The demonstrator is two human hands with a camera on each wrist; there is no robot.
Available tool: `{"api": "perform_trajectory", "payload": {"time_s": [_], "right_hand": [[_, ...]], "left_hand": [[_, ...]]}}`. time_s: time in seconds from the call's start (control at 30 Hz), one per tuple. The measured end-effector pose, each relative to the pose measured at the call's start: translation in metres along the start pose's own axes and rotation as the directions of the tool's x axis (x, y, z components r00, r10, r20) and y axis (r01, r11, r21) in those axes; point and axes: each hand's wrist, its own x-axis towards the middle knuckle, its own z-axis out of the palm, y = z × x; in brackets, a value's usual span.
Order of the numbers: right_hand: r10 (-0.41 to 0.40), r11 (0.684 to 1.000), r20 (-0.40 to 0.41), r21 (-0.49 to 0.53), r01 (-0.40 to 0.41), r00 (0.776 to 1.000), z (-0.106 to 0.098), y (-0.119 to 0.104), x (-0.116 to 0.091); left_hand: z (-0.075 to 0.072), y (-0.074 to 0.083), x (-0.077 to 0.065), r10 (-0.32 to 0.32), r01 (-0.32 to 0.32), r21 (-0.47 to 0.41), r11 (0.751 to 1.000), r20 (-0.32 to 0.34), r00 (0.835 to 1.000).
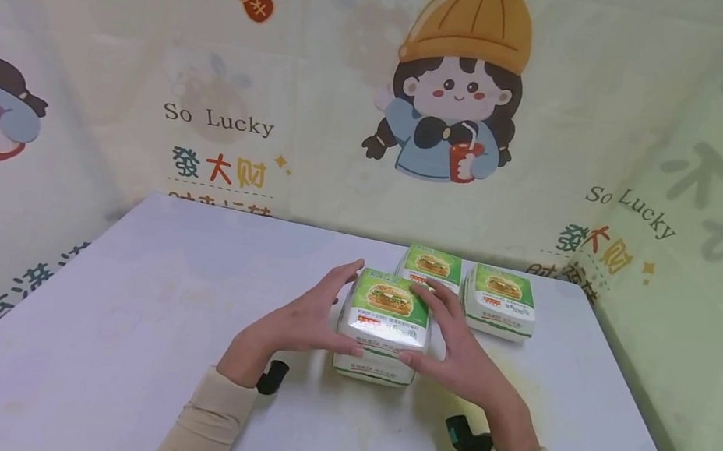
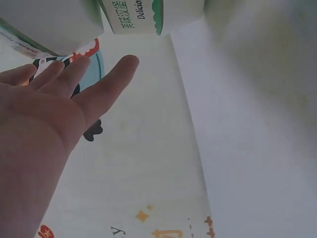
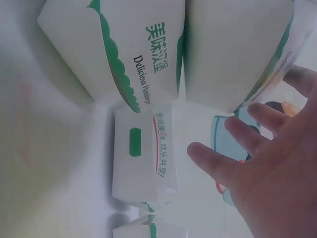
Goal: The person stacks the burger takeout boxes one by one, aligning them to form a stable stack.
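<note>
- Head view puts the upper hamburger box (image 1: pixel 392 301) around the middle of the bench (image 1: pixel 182 284), somewhat toward the right edge, its burger picture facing up.
- Directly under it sits the lower hamburger box (image 1: pixel 372 369), its near wall showing below the upper one. The two look roughly in line; whether they touch fully or a thin gap remains, I cannot tell.
- From above the upper box appears nearly square, so no long axis stands out; its printed lines run left to right, roughly parallel to the bench's far edge.
- The left grip (image 1: pixel 304 321) is on its left side and the right grip (image 1: pixel 464 358) on its right. Neither is nearer: the box lies squarely between them.
- Both grips grasp the upper box, thumbs at the near corners, index fingers toward the far ones. Both wrist views show the outer fingers spread fairly straight, apart from the box walls.
- The relation that matters, as I judge it, is vertical: upper base over lower lid, edges matched.
- Beyond, toward the bench's far right corner, stand the rear hamburger box (image 1: pixel 432 263), partly hidden behind the right fingers, and the right-hand hamburger box (image 1: pixel 501 299), just beside it and nearer the right edge.
- Behind the far edge hangs a printed cloth (image 1: pixel 318 53).
</note>
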Motion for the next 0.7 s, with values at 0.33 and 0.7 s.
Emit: {"api": "perform_trajectory", "payload": {"time_s": [0.33,0.7], "right_hand": [[-0.043,0.998,-0.056,0.041,0.045,0.998,-0.014,0.007,-0.004],[-0.006,0.999,-0.113,0.049,0.012,0.994,-0.033,0.027,-0.010]], "left_hand": [[0.001,0.000,0.001,0.020,-0.020,-0.019,1.000,-0.014,1.000],[0.000,-0.003,0.001,0.057,-0.056,0.026,0.998,-0.039,0.998]]}}
